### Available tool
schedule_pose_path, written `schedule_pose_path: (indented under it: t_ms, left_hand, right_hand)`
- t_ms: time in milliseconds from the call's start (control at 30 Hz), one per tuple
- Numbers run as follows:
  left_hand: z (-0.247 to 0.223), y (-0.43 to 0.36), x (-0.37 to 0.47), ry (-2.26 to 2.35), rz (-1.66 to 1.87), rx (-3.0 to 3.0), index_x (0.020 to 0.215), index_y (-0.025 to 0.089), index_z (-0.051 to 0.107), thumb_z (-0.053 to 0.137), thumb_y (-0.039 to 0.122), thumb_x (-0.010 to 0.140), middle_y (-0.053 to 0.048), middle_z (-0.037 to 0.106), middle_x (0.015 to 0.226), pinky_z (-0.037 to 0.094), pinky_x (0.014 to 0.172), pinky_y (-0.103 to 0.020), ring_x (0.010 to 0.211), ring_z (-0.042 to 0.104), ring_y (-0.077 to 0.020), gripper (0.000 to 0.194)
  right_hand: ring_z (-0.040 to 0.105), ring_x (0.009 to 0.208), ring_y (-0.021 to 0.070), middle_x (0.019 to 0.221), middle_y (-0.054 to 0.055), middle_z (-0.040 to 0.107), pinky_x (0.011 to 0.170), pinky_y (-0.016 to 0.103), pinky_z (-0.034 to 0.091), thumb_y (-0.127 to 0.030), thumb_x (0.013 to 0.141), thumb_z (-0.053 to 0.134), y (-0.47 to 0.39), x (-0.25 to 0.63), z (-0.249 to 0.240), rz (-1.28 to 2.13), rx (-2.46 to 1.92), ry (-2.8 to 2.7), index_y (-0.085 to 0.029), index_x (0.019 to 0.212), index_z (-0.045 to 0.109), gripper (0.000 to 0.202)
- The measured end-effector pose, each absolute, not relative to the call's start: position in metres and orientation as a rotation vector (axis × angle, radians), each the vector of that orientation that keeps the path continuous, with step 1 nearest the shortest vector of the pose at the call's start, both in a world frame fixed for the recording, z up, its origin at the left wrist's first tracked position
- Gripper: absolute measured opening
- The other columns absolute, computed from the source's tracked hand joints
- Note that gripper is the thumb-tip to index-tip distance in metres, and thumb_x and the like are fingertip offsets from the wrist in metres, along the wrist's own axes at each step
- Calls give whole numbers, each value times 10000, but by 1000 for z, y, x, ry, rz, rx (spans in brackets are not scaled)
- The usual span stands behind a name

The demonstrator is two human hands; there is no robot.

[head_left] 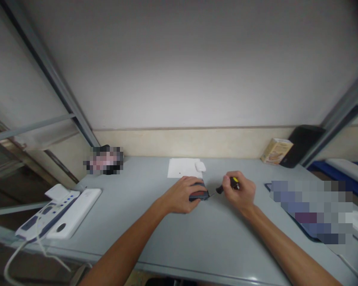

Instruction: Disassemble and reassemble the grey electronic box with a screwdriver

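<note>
In the middle of the desk my left hand [185,194] is closed round a small dark, boxy device [199,194] with a reddish-brown face, pressing it near the tabletop. Part of the device is hidden under my fingers. My right hand [239,190] grips the black-and-yellow handle of a screwdriver [220,190]. The thin shaft points left and down, its tip at the right end of the device; whether it is inserted cannot be made out. Just beyond my hands lies a white sheet of paper [181,167], with a small white rounded object [200,166] at its right edge.
At the left of the desk [137,238] are a power strip [47,214] with a cable and a long white device [76,214]. A yellow box [276,151] and a black case [302,145] lean at the back right. Blurred items lie back left and right.
</note>
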State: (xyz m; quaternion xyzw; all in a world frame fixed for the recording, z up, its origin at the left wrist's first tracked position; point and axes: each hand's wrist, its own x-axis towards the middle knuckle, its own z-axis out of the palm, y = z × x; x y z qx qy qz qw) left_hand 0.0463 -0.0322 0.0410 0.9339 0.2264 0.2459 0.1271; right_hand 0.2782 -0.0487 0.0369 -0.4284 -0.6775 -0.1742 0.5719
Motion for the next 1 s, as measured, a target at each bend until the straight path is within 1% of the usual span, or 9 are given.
schedule_pose_path:
  t_ms: [633,867,1000]
  left_hand:
    - [43,-31,45,672,676,2708,1208,239,624,651,160,813,-79,609,1297,407,1066,-410,1208,567,-250,404]
    - [41,-31,46,665,689,2714,1206,223,623,655,152,803,-79,606,1301,406,1065,-392,1201,567,-239,410]
    - [41,-31,46,668,690,2709,1204,229,624,654,152,803,-80,606,1305,409,1063,-398,1199,569,-244,410]
  right_hand:
    - [470,397,77,517,-69,514,460,208,380,-233,882,598,-51,276,36,-370,-1015,-1625,-208,755,582,130]
    - [493,419,83,552,-55,561,476,210,398,-232,875,595,-50,276,34,-377,-1024,-1608,-209,763,590,114]
    - [488,414,82,545,-57,556,474,209,399,-230,872,597,-51,275,34,-360,-1021,-1618,-210,764,589,110]
